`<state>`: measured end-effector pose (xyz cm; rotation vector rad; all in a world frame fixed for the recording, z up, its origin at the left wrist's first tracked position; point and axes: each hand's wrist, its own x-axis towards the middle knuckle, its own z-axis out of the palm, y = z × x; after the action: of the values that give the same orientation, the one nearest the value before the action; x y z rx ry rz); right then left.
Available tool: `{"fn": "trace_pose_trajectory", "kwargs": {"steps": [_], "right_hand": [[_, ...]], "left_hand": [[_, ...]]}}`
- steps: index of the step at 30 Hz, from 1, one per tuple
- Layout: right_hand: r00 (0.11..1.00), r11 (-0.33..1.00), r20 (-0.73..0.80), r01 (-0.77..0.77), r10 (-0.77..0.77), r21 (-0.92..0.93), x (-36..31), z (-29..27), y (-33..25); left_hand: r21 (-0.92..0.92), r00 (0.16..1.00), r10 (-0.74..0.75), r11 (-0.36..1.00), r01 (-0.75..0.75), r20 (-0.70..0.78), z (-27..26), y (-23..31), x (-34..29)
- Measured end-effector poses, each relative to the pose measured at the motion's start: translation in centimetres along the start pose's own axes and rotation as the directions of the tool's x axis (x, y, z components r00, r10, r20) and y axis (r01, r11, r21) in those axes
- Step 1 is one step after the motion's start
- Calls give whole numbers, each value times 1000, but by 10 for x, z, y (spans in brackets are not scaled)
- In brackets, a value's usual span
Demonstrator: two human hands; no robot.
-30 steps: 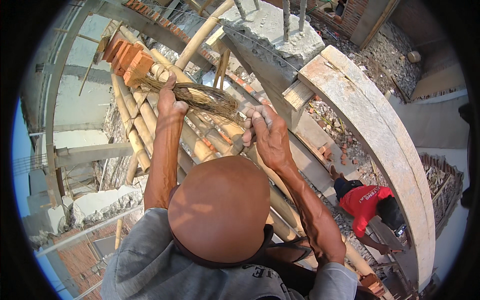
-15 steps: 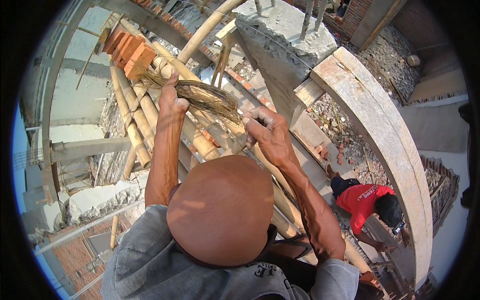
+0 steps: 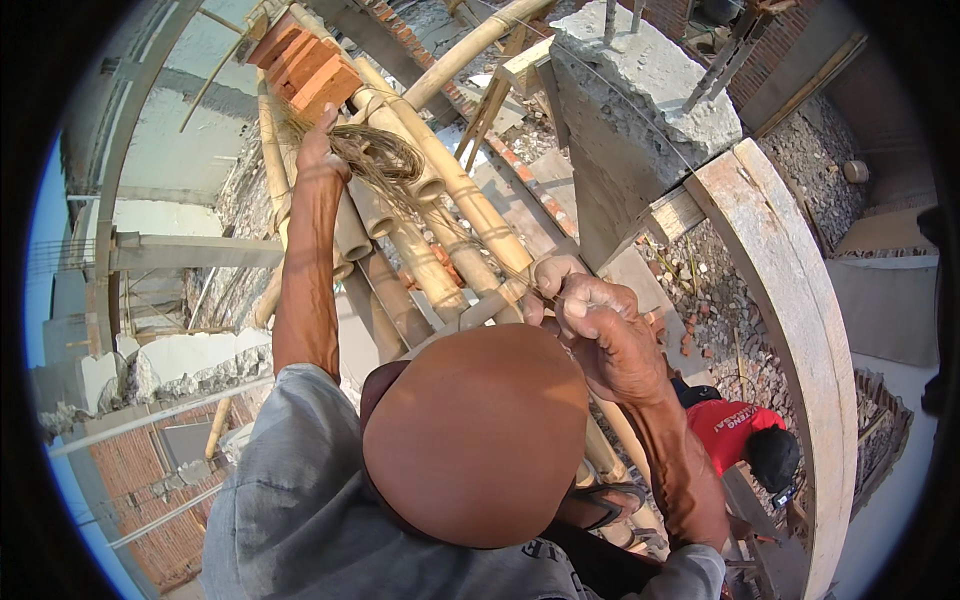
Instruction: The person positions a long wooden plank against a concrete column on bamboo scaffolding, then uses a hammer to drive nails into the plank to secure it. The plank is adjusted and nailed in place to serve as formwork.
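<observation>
My left hand (image 3: 318, 152) reaches out at arm's length and grips a loose bundle of thin brown fibre strands (image 3: 385, 160) above the bamboo poles (image 3: 452, 192). My right hand (image 3: 592, 318) is a closed fist close to my brown cap (image 3: 475, 435), pinching a single thin strand (image 3: 470, 235) that runs back toward the bundle. The fist sits just over the near ends of the bamboo poles, which lie side by side as scaffolding.
A stack of orange bricks (image 3: 310, 62) rests at the far end of the poles. A rough concrete column (image 3: 640, 95) and a curved wooden form (image 3: 795, 310) stand to the right. Far below, a person in a red shirt (image 3: 735, 435) stands on rubble.
My left hand has moved farther out to the upper left with the bundle. My right hand has drawn back toward my head, and a strand now stretches between them.
</observation>
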<state>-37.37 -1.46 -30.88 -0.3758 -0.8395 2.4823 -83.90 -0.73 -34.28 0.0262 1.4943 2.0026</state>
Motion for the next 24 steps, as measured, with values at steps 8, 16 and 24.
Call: {"fn": "trace_pose_trajectory", "kwargs": {"steps": [8,16,24], "right_hand": [[956,880,-156,-289,248,-377,-78,-45,-77],[932,660,-247,-363,266,-658,-110,-46,-87],[961,609,-277,-232,20,-759,-102,8,-126]], "left_hand": [[279,956,106,960,-27,-272,-77,71,59],[994,976,208,105,39,-61,-93,15,-8],[705,699,294,102,-702,652,26,-40,-148]]}}
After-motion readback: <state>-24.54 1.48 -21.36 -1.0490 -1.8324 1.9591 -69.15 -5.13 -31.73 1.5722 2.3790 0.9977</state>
